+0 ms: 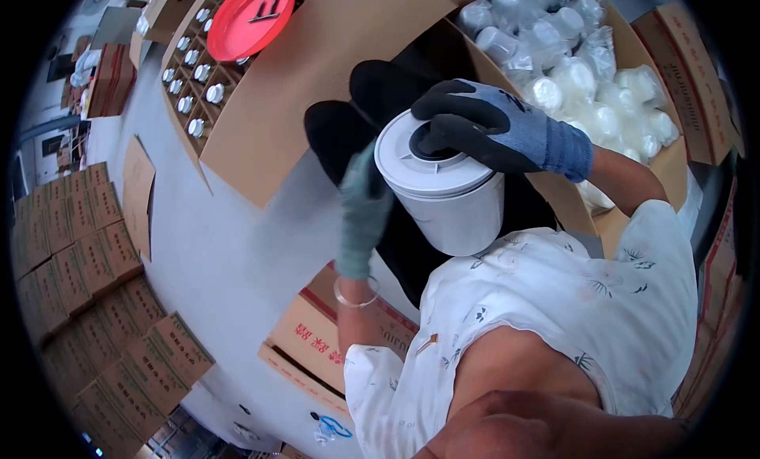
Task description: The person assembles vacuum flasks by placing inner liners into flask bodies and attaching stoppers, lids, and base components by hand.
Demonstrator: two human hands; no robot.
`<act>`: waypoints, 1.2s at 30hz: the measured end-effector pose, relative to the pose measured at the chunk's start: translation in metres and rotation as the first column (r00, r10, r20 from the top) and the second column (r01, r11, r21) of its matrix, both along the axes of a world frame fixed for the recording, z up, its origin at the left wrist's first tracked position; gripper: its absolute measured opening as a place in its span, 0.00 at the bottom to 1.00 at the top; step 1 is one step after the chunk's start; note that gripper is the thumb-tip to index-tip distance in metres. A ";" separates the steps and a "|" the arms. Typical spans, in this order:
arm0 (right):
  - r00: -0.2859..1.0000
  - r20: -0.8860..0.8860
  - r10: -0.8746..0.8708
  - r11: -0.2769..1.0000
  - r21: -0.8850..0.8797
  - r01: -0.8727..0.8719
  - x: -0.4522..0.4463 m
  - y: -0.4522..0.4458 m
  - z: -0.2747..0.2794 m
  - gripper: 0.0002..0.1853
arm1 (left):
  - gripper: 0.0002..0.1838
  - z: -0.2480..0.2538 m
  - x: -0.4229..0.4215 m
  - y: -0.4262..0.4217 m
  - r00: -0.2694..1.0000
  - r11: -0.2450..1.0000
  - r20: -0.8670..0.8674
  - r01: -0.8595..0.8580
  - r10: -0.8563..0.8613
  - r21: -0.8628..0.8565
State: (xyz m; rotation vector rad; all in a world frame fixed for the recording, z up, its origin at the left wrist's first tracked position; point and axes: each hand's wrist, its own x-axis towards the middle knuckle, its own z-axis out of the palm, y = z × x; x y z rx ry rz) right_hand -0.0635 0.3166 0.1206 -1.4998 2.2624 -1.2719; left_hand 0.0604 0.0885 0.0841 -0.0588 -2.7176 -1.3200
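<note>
A white plastic bucket (pixel 453 213) with a round lid (pixel 400 152) rests on my lap, slightly tilted. My right hand (pixel 491 126), in a blue glove with a black coated palm, lies over the lid. Its fingers curl down at the raised ring in the lid's centre, and their tips are partly hidden. At the bucket's left side is my left hand (pixel 364 201), in a grey-green glove. It is smeared by motion, so neither its fingers nor its contact with the bucket is clear.
An open carton (pixel 324 71) at upper left holds several white-capped bottles; a red plate (pixel 241 39) with small dark pieces sits on it. Another carton (pixel 673 170), at right, holds bagged white containers. Stacked boxes (pixel 103 269) stand left, and a printed carton (pixel 301 332) lies below my left arm.
</note>
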 end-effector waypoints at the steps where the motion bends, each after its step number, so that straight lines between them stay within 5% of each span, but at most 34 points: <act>1: 0.995 0.087 -0.038 0.999 0.010 0.038 0.003 -0.002 0.002 0.19 | 0.24 0.025 -0.008 -0.013 0.987 0.999 -0.159 0.012 -0.019 -0.041; 2: 0.994 0.111 -0.022 0.999 -0.035 0.026 0.005 -0.005 -0.004 0.21 | 0.24 0.057 -0.013 -0.015 0.998 0.968 -0.055 0.019 -0.006 0.248; 3: 0.991 0.134 -0.003 0.997 -0.080 0.014 0.007 -0.007 -0.010 0.23 | 0.25 0.073 -0.020 -0.020 0.993 0.974 -0.081 0.099 -0.084 0.206; 6: 0.814 0.581 0.017 0.996 -0.079 0.035 0.007 -0.021 0.010 0.24 | 0.25 0.103 -0.035 -0.015 0.937 0.941 0.090 0.339 -0.336 -0.011; 9: 0.593 0.755 0.280 0.914 -0.399 0.076 0.009 -0.025 -0.017 0.24 | 0.25 0.107 -0.044 -0.017 0.878 0.849 0.064 0.476 -0.475 -0.228; 12: 0.665 0.717 0.211 0.920 -0.376 0.113 0.013 -0.031 -0.021 0.23 | 0.26 0.104 -0.043 -0.015 0.900 0.850 -0.001 0.410 -0.435 -0.330; 14: 0.800 0.591 0.102 0.933 -0.336 0.130 0.020 -0.037 -0.018 0.20 | 0.27 0.103 -0.048 -0.021 0.897 0.861 0.135 0.442 -0.421 -0.251; 16: 0.875 0.482 -0.029 0.982 -0.150 0.115 0.026 -0.039 -0.004 0.18 | 0.25 0.105 -0.051 -0.023 0.863 0.867 0.335 0.457 -0.378 -0.200; 17: 0.907 0.412 -0.086 0.992 -0.052 0.118 0.027 -0.041 0.004 0.17 | 0.25 0.103 -0.051 -0.025 0.856 0.819 0.288 0.504 -0.430 -0.274; 18: 0.963 0.232 -0.136 0.966 -0.185 0.181 0.030 -0.047 -0.008 0.14 | 0.25 0.101 -0.049 -0.029 0.842 0.767 0.245 0.540 -0.481 -0.347; 20: 0.962 0.270 -0.029 0.956 -0.273 0.106 0.027 -0.050 -0.020 0.14 | 0.25 0.097 -0.051 -0.038 0.768 0.682 0.178 0.631 -0.615 -0.368; 23: 0.931 0.350 0.100 0.930 -0.366 0.038 0.025 -0.053 -0.036 0.17 | 0.22 0.105 -0.054 -0.035 0.695 0.616 0.346 0.719 -0.630 -0.323; 24: 0.909 0.399 0.119 0.927 -0.373 0.042 0.027 -0.055 -0.039 0.17 | 0.20 0.101 -0.049 -0.030 0.730 0.590 0.218 0.662 -0.648 -0.463; 26: 0.846 0.518 0.126 0.929 -0.360 0.082 0.033 -0.057 -0.035 0.18 | 0.19 0.101 -0.049 -0.021 0.779 0.685 0.385 0.622 -0.494 -0.379; 28: 0.898 0.439 0.018 0.952 -0.281 0.118 0.036 -0.061 -0.039 0.18 | 0.18 0.092 -0.051 -0.017 0.831 0.818 0.418 0.502 -0.366 -0.282; 32: 0.970 0.235 -0.065 0.978 -0.179 0.109 0.025 -0.071 -0.059 0.16 | 0.17 0.076 -0.067 -0.015 0.836 0.804 0.538 0.391 -0.107 -0.448; 33: 0.980 0.189 -0.057 0.980 -0.177 0.091 0.018 -0.070 -0.062 0.16 | 0.17 0.072 -0.069 -0.018 0.886 0.866 0.443 0.322 -0.134 -0.383; 36: 0.845 0.534 -0.016 0.985 -0.137 0.105 -0.014 -0.034 -0.067 0.22 | 0.17 0.054 -0.072 -0.033 0.981 0.983 0.056 0.185 -0.184 0.004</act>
